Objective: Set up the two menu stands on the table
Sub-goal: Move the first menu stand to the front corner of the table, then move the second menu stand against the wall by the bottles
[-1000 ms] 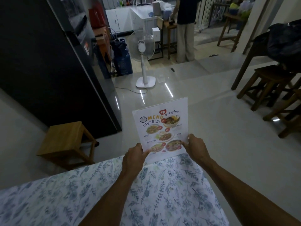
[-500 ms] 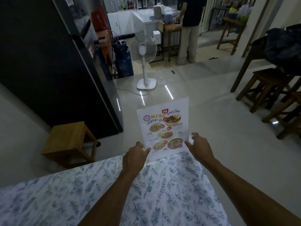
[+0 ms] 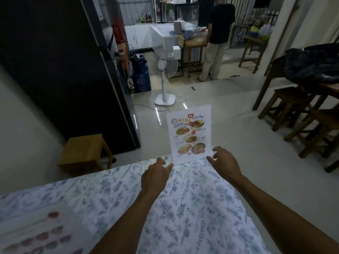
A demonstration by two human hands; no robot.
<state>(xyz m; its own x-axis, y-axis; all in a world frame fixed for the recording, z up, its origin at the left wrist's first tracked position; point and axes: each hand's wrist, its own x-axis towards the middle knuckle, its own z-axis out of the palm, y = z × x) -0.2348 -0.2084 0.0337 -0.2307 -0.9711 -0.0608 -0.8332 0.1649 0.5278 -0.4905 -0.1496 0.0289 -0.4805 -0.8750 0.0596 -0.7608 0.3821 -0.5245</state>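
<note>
At the lower left of the frame a second menu card lies blurred on the floral surface. Mid-frame, left hand and right hand flank the upright menu stand at the far edge, each grip apart and empty. It looks close to the drop, so nudging its base inward would be wise.

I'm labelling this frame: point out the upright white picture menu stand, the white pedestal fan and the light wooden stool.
White picture menu stand [image 3: 189, 133]: head view, printed face.
White pedestal fan [image 3: 165, 100]: head view, base.
Light wooden stool [image 3: 83, 147]: head view, seat top.
</note>
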